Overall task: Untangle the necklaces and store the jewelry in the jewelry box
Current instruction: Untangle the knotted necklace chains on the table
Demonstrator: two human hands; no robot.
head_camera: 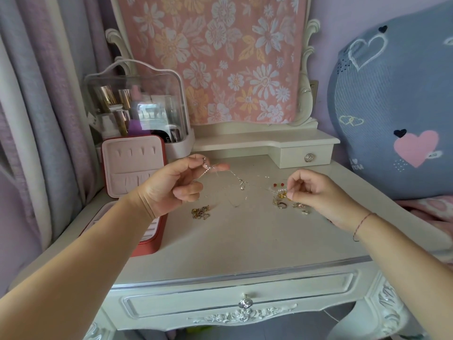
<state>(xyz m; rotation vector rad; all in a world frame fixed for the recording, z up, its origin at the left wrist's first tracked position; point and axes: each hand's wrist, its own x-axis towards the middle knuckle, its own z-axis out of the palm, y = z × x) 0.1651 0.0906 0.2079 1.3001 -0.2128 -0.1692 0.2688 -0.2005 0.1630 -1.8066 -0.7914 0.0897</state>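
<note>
Forearms reach over the worktop (pixel 245 236). Left hand (pixel 169 185) and right hand (pixel 316 192) each pinch an end of a thin necklace (pixel 207 171), stretched side to side and sloping down toward the right, its pendant (pixel 242 185) hanging mid-span. Finer strands blur, so their count is unclear. Behind the left fingers (pixel 220 166) the jewelry box (pixel 133 163) stands open, its base part-hidden by the forearm. A gold chain heap (pixel 201 212) lies below them, and rings and earrings (pixel 291 204) lie beneath the right fingers.

A single wide head-worn view faces forward and down; it sits close above the dressing table (pixel 245 236).
</note>
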